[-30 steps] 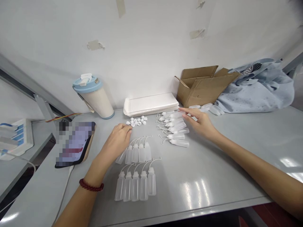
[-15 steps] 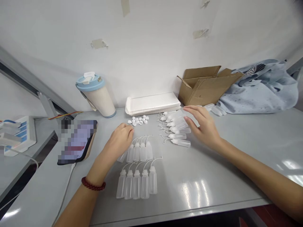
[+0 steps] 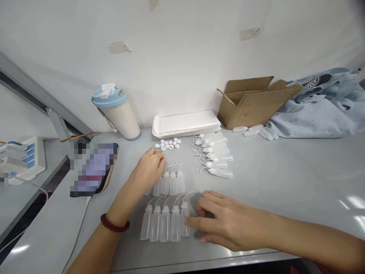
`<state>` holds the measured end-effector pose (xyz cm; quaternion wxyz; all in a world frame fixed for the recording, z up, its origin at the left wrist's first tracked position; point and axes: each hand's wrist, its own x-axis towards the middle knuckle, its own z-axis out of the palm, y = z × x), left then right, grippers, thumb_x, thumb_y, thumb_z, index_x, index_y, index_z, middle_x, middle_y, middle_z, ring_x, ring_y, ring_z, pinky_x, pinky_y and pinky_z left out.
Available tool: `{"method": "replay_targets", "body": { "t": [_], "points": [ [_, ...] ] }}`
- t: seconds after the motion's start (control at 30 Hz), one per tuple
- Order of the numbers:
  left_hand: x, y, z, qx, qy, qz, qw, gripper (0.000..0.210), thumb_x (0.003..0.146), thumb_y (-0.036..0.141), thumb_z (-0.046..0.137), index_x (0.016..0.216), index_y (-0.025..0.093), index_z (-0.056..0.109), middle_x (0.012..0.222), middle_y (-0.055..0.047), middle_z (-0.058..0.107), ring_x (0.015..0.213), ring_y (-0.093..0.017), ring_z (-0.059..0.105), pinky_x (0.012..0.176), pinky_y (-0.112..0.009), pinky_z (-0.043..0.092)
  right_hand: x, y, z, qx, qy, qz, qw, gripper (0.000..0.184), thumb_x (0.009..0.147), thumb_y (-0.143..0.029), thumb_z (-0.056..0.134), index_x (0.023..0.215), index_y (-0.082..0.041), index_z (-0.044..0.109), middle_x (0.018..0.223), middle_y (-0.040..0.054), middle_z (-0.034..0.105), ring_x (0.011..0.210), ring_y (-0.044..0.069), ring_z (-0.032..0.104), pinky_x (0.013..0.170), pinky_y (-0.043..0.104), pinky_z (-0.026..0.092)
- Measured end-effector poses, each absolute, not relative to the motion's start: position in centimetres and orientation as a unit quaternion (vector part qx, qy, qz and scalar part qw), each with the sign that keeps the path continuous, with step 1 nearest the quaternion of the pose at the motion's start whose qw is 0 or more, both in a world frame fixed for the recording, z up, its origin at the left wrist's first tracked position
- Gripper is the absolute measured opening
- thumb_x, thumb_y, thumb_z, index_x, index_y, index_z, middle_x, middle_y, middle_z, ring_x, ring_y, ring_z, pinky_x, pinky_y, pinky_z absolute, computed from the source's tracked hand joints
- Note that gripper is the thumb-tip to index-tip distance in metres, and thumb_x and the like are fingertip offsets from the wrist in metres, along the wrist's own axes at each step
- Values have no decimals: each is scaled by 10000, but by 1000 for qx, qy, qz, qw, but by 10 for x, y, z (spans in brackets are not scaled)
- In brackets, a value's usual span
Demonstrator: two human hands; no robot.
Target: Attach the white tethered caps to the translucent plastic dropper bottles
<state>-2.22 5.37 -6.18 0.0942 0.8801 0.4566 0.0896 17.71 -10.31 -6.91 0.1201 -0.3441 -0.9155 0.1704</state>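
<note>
Two rows of small translucent dropper bottles, each with a thin strap at its neck, lie on the grey table. My right hand (image 3: 225,220) is beside the front row (image 3: 165,224); its outstretched index finger touches the rightmost bottle (image 3: 185,213), and it grips nothing. Above the left end of the back row (image 3: 173,183) is my left hand (image 3: 149,167), its fingers pinched together. Whatever they may hold is hidden. Small white caps (image 3: 170,144) are clustered just beyond it. A loose pile of similar bottles (image 3: 216,152) lies farther right.
A stack of white padded envelopes (image 3: 186,123) rests against the wall beside an open cardboard box (image 3: 251,108). A few bottles (image 3: 265,133) lie before the box, near a light-blue cloth (image 3: 319,114). At left are a tumbler (image 3: 122,118), a charging phone (image 3: 95,171) and a power strip (image 3: 25,160).
My right hand has come from the bottle pile down to the front row, its finger now on the rightmost bottle. My left hand has barely shifted. The view has moved slightly.
</note>
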Motion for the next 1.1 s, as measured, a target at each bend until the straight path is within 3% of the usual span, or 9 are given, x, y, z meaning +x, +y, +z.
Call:
{"method": "replay_targets", "body": {
  "t": [0.27,0.5,0.73,0.8,0.97,1.1],
  "points": [
    [-22,53,-63,878,459,102,90,187,846,166,395,716,170,530,785,-74,568,731,-228,551,677,-340,407,173,-103,-67,-333,-927,139,103,353,973,-337,407,1300,-227,483,813,55,528,736,183,440,686,296,362],
    [-27,57,-67,874,455,122,117,101,778,132,426,756,190,507,756,-48,577,711,-225,557,643,-334,405,175,-104,-71,-333,-930,108,115,253,981,-310,389,1055,-171,588,758,34,540,675,160,415,662,283,326],
    [-22,52,-61,834,483,188,191,95,758,183,498,850,185,520,849,-41,622,778,-206,607,709,-342,481,179,-100,-71,-345,-923,44,163,237,964,-243,409,955,-154,629,654,23,516,605,157,400,598,288,342],
    [-20,49,-57,810,483,222,250,180,769,231,537,938,171,522,921,-52,634,832,-191,625,735,-321,504,180,-99,-69,-352,-916,19,192,221,946,-204,426,939,-138,637,633,24,512,589,155,408,574,286,355],
    [-16,38,-46,627,467,279,557,372,691,300,731,1012,157,607,976,-59,642,927,-191,605,829,-318,474,185,-97,-64,-361,-886,-70,283,154,896,-150,504,974,-116,632,634,32,545,593,155,486,542,273,415],
    [-9,26,-40,519,425,230,705,302,738,267,734,1013,156,677,930,-47,664,901,-158,601,871,-286,444,188,-95,-64,-363,-867,-116,321,116,869,-129,555,964,-131,622,620,21,546,591,147,515,537,257,442]
  ]
}}
